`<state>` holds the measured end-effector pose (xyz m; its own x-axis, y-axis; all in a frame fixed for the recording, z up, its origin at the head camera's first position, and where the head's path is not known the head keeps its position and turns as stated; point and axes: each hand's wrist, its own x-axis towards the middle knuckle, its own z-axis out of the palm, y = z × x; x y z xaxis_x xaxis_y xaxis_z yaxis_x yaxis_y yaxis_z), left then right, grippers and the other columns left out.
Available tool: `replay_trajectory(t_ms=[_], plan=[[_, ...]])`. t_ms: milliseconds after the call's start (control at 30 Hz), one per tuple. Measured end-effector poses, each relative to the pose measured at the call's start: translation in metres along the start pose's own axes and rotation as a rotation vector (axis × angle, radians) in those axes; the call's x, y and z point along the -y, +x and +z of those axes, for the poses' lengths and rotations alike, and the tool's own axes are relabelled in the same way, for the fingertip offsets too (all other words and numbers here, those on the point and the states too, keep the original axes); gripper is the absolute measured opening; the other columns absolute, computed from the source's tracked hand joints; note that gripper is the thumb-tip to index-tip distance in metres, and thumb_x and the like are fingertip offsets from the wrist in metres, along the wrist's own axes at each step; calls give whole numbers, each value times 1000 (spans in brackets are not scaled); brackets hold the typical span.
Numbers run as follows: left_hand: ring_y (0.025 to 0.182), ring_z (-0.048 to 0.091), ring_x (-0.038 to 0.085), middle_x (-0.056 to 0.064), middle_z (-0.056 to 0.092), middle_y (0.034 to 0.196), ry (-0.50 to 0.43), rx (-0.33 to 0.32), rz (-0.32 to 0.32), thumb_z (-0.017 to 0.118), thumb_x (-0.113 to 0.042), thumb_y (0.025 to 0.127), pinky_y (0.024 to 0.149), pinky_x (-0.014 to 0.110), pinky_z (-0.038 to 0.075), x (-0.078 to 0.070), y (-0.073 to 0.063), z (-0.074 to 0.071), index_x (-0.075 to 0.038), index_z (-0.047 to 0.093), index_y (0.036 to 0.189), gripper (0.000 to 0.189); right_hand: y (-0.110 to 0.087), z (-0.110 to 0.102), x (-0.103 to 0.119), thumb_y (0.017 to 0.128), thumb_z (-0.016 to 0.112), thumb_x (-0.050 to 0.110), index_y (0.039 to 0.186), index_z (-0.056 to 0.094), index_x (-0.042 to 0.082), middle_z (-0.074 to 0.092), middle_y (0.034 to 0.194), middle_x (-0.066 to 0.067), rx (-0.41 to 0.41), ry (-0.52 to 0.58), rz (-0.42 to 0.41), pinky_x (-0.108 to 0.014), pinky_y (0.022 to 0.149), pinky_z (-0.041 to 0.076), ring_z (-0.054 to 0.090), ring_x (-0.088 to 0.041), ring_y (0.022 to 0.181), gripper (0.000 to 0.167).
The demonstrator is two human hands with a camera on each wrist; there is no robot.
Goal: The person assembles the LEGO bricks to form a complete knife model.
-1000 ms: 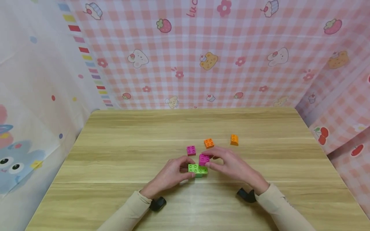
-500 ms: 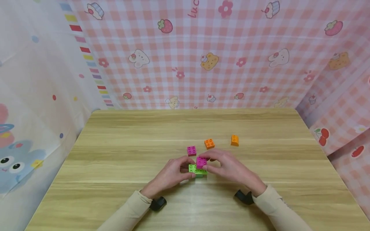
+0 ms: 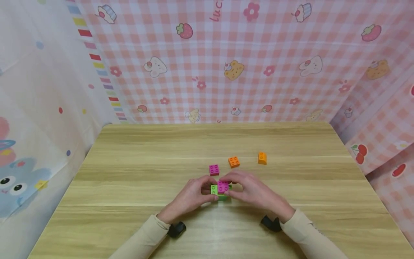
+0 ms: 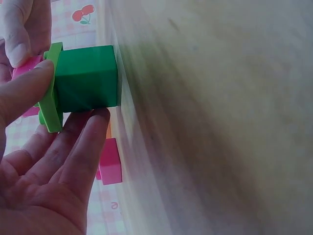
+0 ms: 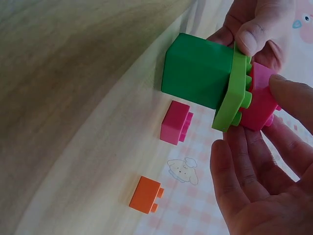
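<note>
A dark green block (image 5: 198, 68) stands on the table with a thin light green studded plate (image 5: 231, 93) on top of it, wider than the block. My left hand (image 3: 195, 194) grips this stack from the left, its thumb (image 4: 41, 81) at the plate's edge and fingers on the far side. From the right, my right hand (image 3: 250, 187) pinches a pink brick (image 3: 222, 187) between thumb and fingers, right at the plate's studs. Some plate studs still show beside and under the brick in the right wrist view.
Behind the stack lie a second pink brick (image 3: 214, 169), an orange square brick (image 3: 234, 162) and an orange brick with a curved side (image 3: 262, 158). The wooden table (image 3: 145, 151) ends at a pink checked cloth (image 3: 213, 72) at the back.
My right hand has moved left and down, bringing the pink brick from above the plate's right part onto its middle. My left hand has kept its grip in place.
</note>
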<state>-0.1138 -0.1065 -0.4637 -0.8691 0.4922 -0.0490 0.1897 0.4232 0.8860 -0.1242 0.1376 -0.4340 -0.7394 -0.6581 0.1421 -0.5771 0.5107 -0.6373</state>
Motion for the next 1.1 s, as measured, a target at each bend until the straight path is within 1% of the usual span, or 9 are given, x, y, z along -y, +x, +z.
replay_trajectory(t_ms=[167,333,600,833,1000,1100], plan=[[103,73,23,10,74,113,-17,-1,-11,82,-9,89,88,27,61,0,0,0,-6,66,117,32,2,2,0,96,77,23,129,71,16,69,125,6,17,0,-9,-43,99,55,63,-15,115,34],[102,74,22,10,75,111,-19,0,-16,82,-8,89,86,25,61,0,1,0,-4,67,116,32,3,3,0,96,77,23,127,72,16,69,122,7,22,-16,-18,-39,96,57,64,-12,112,33],[92,74,16,7,76,103,36,3,-3,85,-9,85,79,20,60,-1,3,-2,-3,70,112,31,5,2,3,95,78,24,125,73,12,69,119,4,44,-109,-67,-32,92,58,65,-11,106,33],[87,74,14,7,76,100,71,10,3,87,-9,83,75,19,60,-1,4,-4,-3,71,110,32,7,2,2,93,80,22,122,73,10,69,115,3,52,-142,-114,-28,89,59,65,-9,101,32],[87,74,14,8,77,100,72,10,2,87,-9,83,75,19,60,0,5,-2,-3,71,111,32,8,2,2,93,81,21,121,74,9,69,113,3,66,-176,-116,-27,89,59,64,-8,100,31],[87,74,14,8,76,100,71,15,1,87,-9,83,75,19,60,-1,5,-3,-2,71,110,32,8,1,4,92,81,20,120,74,10,69,112,4,73,-173,-101,-26,87,59,64,-8,98,30]])
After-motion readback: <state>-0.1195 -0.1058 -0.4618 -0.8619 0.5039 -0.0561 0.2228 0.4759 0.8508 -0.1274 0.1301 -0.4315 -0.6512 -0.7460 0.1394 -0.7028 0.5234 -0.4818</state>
